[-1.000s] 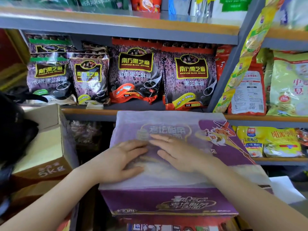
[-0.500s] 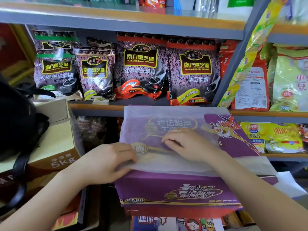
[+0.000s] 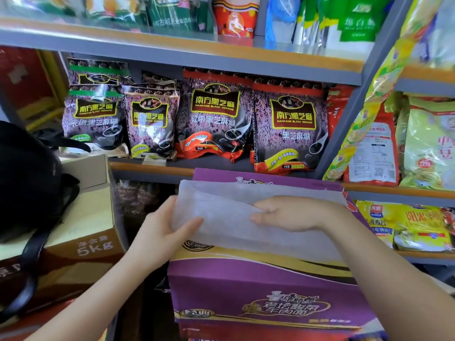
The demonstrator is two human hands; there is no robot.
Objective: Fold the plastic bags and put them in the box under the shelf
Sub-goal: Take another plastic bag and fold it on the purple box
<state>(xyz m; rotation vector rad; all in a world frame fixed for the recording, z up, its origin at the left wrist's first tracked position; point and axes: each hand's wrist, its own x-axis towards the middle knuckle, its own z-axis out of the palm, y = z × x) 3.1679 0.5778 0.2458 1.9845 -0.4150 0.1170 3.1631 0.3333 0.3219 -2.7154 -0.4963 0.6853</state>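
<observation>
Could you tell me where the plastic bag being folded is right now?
In the head view, the translucent plastic bag sits centre frame atop the purple carton, gripped by the left hand and right hand.

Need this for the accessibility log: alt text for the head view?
Both hands hold a translucent white plastic bag over a purple carton: left hand grips its left edge, right hand pinches the middle. Behind, shelves of snack packets.

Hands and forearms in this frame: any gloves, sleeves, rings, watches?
No gloves on the left hand or the right hand. Both forearms are bare right to the frame edge, no sleeves or cuffs showing. No watch or band on either wrist. No ring can be made out in this frame; some fingers are hidden.
</observation>
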